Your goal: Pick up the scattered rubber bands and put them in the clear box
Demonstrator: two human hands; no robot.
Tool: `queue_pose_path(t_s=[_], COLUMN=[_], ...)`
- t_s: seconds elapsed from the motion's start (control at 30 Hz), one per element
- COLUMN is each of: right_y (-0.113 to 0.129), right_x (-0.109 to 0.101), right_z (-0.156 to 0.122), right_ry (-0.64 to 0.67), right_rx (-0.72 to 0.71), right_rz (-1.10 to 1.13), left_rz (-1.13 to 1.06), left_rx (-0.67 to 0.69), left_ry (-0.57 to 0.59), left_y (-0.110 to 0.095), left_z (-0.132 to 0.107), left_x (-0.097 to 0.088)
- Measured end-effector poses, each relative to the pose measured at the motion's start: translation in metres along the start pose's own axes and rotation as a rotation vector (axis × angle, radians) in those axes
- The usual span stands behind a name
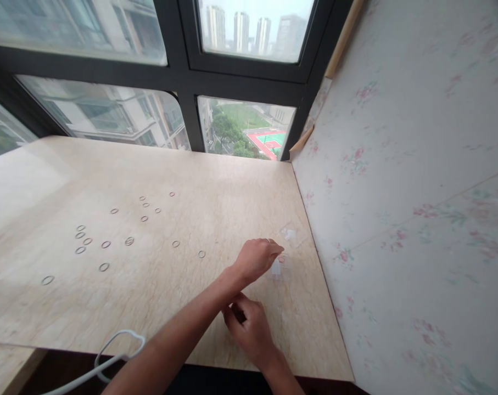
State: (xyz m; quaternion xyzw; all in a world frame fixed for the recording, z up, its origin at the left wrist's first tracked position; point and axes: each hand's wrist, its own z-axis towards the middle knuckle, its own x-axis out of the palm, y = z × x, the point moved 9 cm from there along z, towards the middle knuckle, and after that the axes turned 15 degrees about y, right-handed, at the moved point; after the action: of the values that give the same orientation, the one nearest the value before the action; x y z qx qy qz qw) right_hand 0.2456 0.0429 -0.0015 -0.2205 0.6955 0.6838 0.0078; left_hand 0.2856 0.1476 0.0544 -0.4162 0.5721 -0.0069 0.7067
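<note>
Left forearm crosses by the right hand, curled, contents hidden; the left hand, bunched narrow, grip unclear, could knock the clear box by brushing it.

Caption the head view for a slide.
Left hand at a clear plastic piece, right hand close by, thin rings scattered on the pale surface.

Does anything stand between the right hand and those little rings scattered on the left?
Yes, the person's left forearm: it slants across between the right hand and the scattered rings. Nothing else visible stands in the way.
</note>
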Motion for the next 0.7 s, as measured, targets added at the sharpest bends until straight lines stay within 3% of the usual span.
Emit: queue_pose_path(t_s=[0.23, 0.37, 0.5, 0.6, 0.7], right_y=[0.0, -0.007, -0.018, -0.003, 0.031], right_x=[0.003, 0.004, 0.002, 0.001, 0.005], right_z=[-0.003, -0.001, 0.007, 0.025, 0.059], right_ry=[0.041, 0.025, -0.039, -0.075, -0.04], right_rx=[-0.008, 0.016, 0.121, 0.103, 0.019], right_rz=[0.0, 0.027, 0.205, 0.26, 0.244], left_rz=[-0.01, 0.072, 0.125, 0.183, 0.177], left_rx=[-0.115, -0.215, -0.255, -0.216, -0.183], left_ry=[-0.233, -0.214, -0.191, -0.167, -0.151], left_y=[0.045, 0.072, 0.085, 0.081, 0.08], left_z=[-0.062, -0.102, -0.136, -0.155, -0.172], left_x=[-0.032, -0.04, -0.039, -0.031, -0.024])
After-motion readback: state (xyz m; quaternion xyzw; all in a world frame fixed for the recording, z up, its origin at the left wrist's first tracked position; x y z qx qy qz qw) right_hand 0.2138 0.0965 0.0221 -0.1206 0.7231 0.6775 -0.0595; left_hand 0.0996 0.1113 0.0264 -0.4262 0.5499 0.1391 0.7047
